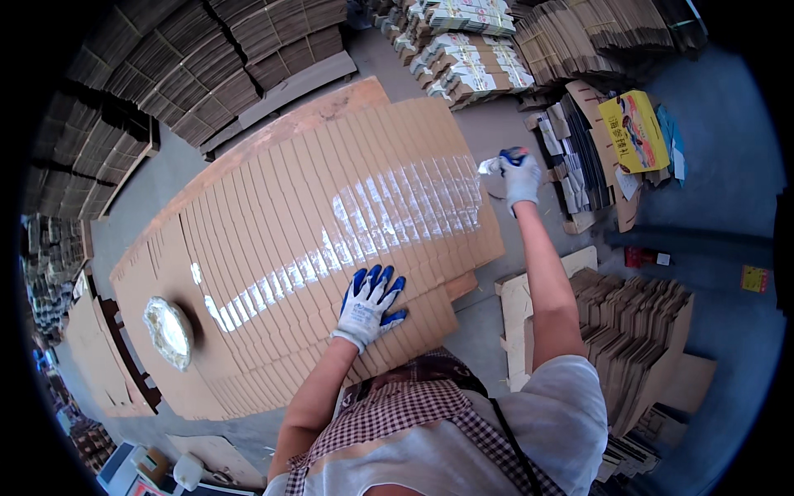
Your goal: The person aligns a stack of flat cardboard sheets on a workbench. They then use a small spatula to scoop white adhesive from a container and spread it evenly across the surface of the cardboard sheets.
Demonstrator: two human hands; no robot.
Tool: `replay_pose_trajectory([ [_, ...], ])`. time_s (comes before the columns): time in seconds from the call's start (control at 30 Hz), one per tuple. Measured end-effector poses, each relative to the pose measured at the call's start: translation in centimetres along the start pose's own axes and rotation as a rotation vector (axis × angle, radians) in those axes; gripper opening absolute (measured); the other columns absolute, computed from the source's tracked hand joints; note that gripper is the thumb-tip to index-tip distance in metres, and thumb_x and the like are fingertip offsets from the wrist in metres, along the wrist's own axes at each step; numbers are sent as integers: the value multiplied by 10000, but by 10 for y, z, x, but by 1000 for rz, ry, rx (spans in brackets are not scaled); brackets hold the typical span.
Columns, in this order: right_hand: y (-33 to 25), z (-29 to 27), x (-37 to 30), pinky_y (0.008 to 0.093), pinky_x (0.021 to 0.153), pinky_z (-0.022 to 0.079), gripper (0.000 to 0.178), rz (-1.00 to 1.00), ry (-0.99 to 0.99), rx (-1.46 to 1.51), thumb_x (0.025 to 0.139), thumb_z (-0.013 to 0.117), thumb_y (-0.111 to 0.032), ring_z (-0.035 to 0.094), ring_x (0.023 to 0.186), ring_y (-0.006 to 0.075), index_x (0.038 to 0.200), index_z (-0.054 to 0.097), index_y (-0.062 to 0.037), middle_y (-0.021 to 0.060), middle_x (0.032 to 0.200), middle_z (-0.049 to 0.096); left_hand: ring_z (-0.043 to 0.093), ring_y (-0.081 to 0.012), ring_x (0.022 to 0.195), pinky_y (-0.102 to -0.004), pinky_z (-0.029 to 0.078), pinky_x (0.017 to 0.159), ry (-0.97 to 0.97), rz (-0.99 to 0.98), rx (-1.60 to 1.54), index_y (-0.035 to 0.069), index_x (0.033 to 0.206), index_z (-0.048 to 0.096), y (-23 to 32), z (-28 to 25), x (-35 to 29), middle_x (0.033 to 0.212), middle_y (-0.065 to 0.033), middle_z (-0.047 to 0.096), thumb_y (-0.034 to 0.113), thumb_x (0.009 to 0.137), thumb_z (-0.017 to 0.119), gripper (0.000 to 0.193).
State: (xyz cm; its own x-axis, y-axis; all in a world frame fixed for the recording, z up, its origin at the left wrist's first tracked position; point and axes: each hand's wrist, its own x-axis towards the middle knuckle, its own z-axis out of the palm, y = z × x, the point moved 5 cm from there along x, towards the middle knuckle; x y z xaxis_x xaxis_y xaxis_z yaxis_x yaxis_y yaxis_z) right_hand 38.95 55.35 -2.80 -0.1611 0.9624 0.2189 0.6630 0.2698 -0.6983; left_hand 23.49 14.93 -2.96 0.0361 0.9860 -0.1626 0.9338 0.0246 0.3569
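Sheets of brown cardboard [273, 207] lie fanned out in overlapping rows on a workbench in front of me. A wet, shiny white band of glue [385, 202] runs across their stepped edges, widest at the right. My left hand [365, 310], in a white glove with blue fingers, rests flat on the sheets near my apron, fingers spread. Beyond the right end of the fan, my gloved right hand [519, 178] is closed round a glue brush [490, 166]. Its white-coated end points left toward the cardboard; the fist hides most of the handle.
A round bowl [168, 333] coated in white stands on the cardboard at the left. Bundled cardboard stacks [182, 74] line the far left. More stacks [628, 331] stand close at my right. A yellow printed box [633, 132] sits on a pallet at the far right.
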Motion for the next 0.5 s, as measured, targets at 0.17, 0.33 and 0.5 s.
replay_pose_trajectory([
  [0.17, -29, 18, -30, 372, 629, 618, 178, 656, -307, 919, 933, 692, -79, 686, 670, 179, 1100, 644, -38, 77, 893, 713, 347, -329, 1456, -531, 189, 1224, 34, -7, -47, 191, 1535, 408, -4, 1, -6, 1570, -132, 391, 633, 917, 538, 770],
  [0.33, -125, 67, -111, 278, 469, 473, 177, 699, -525, 1111, 962, 689, -159, 592, 557, 135, 1109, 678, -60, 50, 844, 687, 338, -333, 1462, -537, 183, 1229, 64, 0, -83, 182, 1529, 417, -5, -2, -10, 1580, -130, 382, 634, 930, 516, 757],
  [0.5, -197, 147, -199, 284, 648, 553, 288, 701, -734, 1094, 915, 733, -172, 675, 765, 155, 1155, 668, -26, 66, 966, 702, 316, -340, 1473, -534, 195, 1228, -71, -9, -59, 193, 1543, 394, -10, 8, -11, 1596, -123, 358, 615, 939, 508, 745],
])
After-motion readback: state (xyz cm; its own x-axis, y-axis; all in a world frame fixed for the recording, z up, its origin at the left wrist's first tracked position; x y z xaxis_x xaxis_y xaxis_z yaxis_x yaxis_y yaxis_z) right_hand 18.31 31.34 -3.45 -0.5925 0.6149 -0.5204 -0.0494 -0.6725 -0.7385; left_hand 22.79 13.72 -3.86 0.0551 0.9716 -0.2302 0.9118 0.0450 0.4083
